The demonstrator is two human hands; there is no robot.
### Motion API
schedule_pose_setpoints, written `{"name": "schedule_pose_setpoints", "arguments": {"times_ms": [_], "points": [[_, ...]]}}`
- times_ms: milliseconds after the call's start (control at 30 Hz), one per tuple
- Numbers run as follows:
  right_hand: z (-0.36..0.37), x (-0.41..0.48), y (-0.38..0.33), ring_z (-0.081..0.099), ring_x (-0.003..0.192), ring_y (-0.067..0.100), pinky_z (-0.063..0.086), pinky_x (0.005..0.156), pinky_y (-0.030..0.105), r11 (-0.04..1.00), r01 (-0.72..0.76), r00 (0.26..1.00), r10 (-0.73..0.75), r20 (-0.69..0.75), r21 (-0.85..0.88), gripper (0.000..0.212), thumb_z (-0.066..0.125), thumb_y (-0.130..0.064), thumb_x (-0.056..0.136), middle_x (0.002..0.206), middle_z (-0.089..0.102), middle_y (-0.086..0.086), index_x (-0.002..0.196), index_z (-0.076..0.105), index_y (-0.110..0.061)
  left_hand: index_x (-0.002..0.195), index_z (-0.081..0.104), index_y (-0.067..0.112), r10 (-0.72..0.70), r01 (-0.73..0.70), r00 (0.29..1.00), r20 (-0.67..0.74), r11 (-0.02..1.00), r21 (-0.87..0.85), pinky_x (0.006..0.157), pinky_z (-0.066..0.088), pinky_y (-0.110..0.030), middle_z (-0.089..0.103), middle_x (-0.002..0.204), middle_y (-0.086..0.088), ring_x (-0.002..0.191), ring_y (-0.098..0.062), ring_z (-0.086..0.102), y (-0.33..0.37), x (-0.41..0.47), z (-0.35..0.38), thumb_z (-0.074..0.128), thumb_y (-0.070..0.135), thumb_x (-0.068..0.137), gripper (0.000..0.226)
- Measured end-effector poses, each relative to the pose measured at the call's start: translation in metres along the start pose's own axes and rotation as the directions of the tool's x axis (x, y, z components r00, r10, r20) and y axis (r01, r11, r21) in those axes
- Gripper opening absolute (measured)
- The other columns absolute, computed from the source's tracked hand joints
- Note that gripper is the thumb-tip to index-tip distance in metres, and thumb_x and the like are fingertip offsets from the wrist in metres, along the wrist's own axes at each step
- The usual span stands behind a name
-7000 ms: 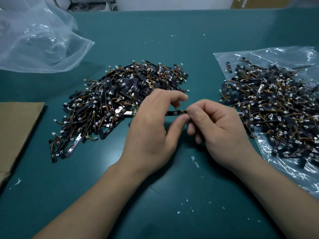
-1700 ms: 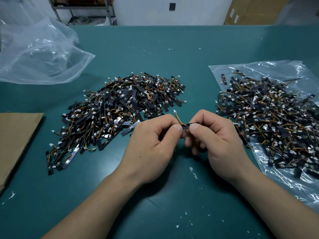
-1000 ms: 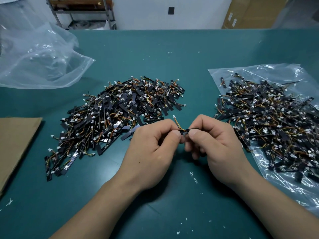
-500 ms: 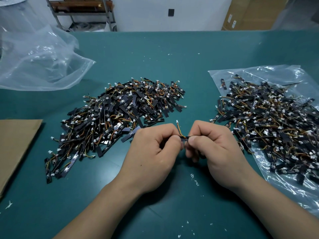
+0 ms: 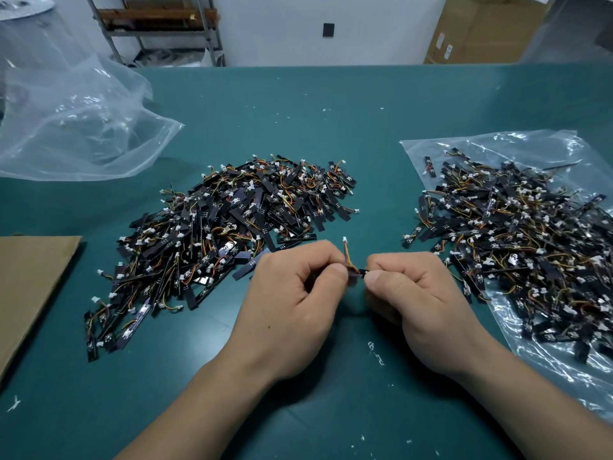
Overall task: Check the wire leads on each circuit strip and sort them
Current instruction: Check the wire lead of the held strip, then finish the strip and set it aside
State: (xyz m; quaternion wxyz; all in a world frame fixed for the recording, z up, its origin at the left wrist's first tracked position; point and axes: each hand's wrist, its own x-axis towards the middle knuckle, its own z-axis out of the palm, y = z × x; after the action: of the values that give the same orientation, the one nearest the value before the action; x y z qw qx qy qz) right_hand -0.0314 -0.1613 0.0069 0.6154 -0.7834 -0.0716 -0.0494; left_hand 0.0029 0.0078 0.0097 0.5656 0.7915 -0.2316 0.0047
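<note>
One small black circuit strip (image 5: pixel 357 273) is pinched between my left hand (image 5: pixel 292 303) and my right hand (image 5: pixel 411 293) above the green table. Its orange and yellow wire lead (image 5: pixel 347 254) sticks up between the thumbs and ends in a white plug. Most of the strip is hidden by my fingers. A large heap of black strips with wires (image 5: pixel 225 227) lies to the left on the bare table. A second heap (image 5: pixel 530 234) lies to the right on a clear plastic bag (image 5: pixel 491 144).
A crumpled clear plastic bag (image 5: pixel 76 127) lies at the back left. A flat cardboard sheet (image 5: pixel 30 287) sits at the left edge. Small white scraps dot the green table (image 5: pixel 331 111). A metal rack and cartons stand beyond the far edge.
Both hands have stayed together on the same strip. The wire lead now stands up between the thumbs. The view has tipped up, so hands and heaps sit lower in frame.
</note>
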Motion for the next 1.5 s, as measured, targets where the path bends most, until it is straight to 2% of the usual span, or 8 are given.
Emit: {"name": "schedule_pose_setpoints", "arguments": {"times_ms": [100,233,367,600,867,1067,1200,1500], "points": [[-0.002,0.002,-0.002,0.037,0.046,0.013,0.028,0.043,0.023,0.984,0.035,0.976,0.004,-0.217,0.176,0.025,0.057,-0.031,0.097,0.055,0.049,0.001,0.077,0.063,-0.018,0.104,0.068,0.027,0.029,-0.005,0.986,-0.167,0.99,0.139,0.077,0.05,-0.038,0.066,0.085,0.011,0.084,-0.016,0.062,0.0,-0.001,-0.001,0.05,0.029,0.092,0.022],[-0.002,0.005,0.0,0.043,0.043,0.013,0.037,0.044,0.019,0.973,-0.042,0.962,0.1,-0.252,0.226,0.034,0.053,-0.027,0.096,0.063,0.064,0.003,0.128,0.064,-0.021,0.117,0.065,0.035,-0.011,0.143,0.971,-0.239,0.83,0.54,0.101,0.03,-0.039,0.058,0.124,0.022,0.123,-0.012,0.047,-0.004,0.003,-0.004,0.046,0.037,0.087,0.035],[0.006,0.001,0.0,0.05,0.048,0.003,0.041,0.052,0.014,0.999,-0.049,0.992,0.047,-0.118,-0.014,0.02,0.058,-0.025,0.094,0.057,0.064,-0.001,0.103,0.075,-0.024,0.118,0.067,0.037,-0.115,0.182,0.983,-0.142,0.688,0.703,0.101,0.021,-0.042,0.053,0.138,0.02,0.132,-0.018,0.038,-0.011,0.0,0.001,0.049,0.036,0.089,0.034],[0.006,0.0,-0.001,0.053,0.049,0.002,0.041,0.054,0.012,0.996,-0.043,0.995,0.034,-0.096,-0.083,0.016,0.06,-0.025,0.093,0.057,0.064,-0.004,0.091,0.075,-0.028,0.113,0.068,0.039,-0.049,0.193,0.976,-0.214,0.659,0.727,0.082,0.012,-0.032,0.063,0.113,0.022,0.109,-0.018,0.05,-0.012,0.001,-0.003,0.067,0.006,0.084,0.045],[0.005,0.0,0.001,0.054,0.049,0.002,0.041,0.054,0.012,0.996,-0.025,0.996,0.018,-0.089,-0.085,0.015,0.06,-0.025,0.094,0.058,0.065,-0.003,0.092,0.075,-0.029,0.099,0.07,0.034,0.093,0.083,0.966,-0.241,0.772,0.63,0.082,0.019,-0.03,0.065,0.092,0.02,0.091,-0.013,0.058,-0.014,0.002,-0.003,0.066,0.005,0.091,0.031],[0.004,0.002,0.005,0.054,0.054,0.01,0.045,0.059,0.02,0.997,-0.029,0.998,0.025,-0.063,-0.076,0.034,0.062,-0.03,0.092,0.065,0.067,-0.001,0.125,0.063,-0.038,0.101,0.073,0.017,0.334,-0.228,0.903,-0.27,0.906,0.355,0.083,0.051,-0.039,0.067,0.096,0.013,0.093,-0.006,0.064,-0.012,0.004,0.001,0.065,0.0,0.095,0.02],[0.005,0.001,0.005,0.057,0.057,0.024,0.049,0.058,0.03,0.991,0.004,1.0,-0.007,-0.016,-0.13,0.031,0.062,-0.043,0.089,0.069,0.068,-0.004,0.12,0.063,-0.047,0.1,0.072,0.016,0.266,-0.23,0.929,-0.258,0.959,0.163,0.085,0.045,-0.012,0.069,0.096,0.011,0.096,-0.003,0.065,-0.006,0.004,0.003,0.067,-0.006,0.094,0.023],[0.006,0.002,0.006,0.047,0.056,0.012,0.041,0.055,0.024,0.974,0.031,0.995,-0.052,-0.087,-0.225,0.014,0.063,-0.042,0.095,0.064,0.06,0.0,0.093,0.07,-0.031,0.1,0.072,0.024,0.063,-0.11,0.962,-0.266,0.98,-0.167,0.083,0.05,-0.012,0.074,0.096,0.015,0.093,-0.007,0.07,-0.003,0.005,0.002,0.063,-0.003,0.096,0.029]]}}
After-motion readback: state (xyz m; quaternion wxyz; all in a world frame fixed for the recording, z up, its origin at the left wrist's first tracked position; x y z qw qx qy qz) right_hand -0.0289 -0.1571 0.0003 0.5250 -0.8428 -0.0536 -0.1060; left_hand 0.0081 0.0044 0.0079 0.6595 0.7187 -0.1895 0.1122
